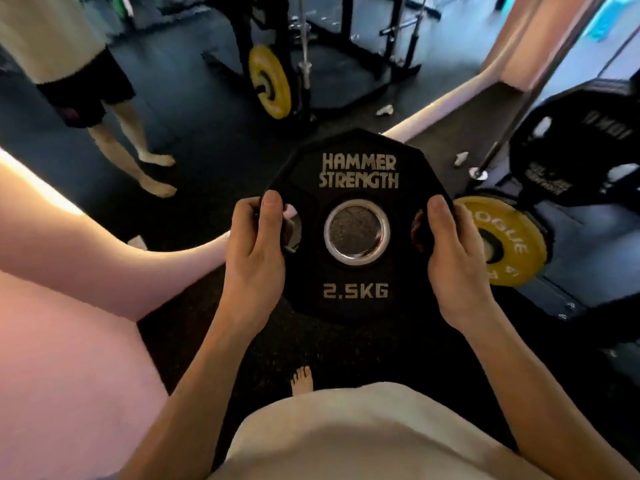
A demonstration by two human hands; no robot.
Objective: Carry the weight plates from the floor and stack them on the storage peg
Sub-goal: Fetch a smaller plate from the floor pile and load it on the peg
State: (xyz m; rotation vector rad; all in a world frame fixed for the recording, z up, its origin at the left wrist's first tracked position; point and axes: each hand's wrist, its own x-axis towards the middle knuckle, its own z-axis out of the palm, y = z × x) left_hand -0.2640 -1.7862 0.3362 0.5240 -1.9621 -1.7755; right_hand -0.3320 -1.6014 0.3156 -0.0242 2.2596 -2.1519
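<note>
Both hands, my left hand (254, 251) and right hand (453, 252), grip the black plate (356, 292) by its side cutouts, keeping it level for carrying.

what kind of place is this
Most likely a gym's free-weights area. Both hands hold a black Hammer Strength 2.5KG plate, a yellow Rogue plate sits to the right, and a black rack with another yellow plate stands behind on dark rubber flooring.

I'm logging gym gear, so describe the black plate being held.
The black plate is many-sided, apparently rubber-coated, with pale lettering HAMMER STRENGTH and 2.5KG, a shiny metal-ringed centre hole and grip slots at both sides. It is off the floor, face toward the camera, lettering upright. The left hand and right hand grip its sides.
</note>
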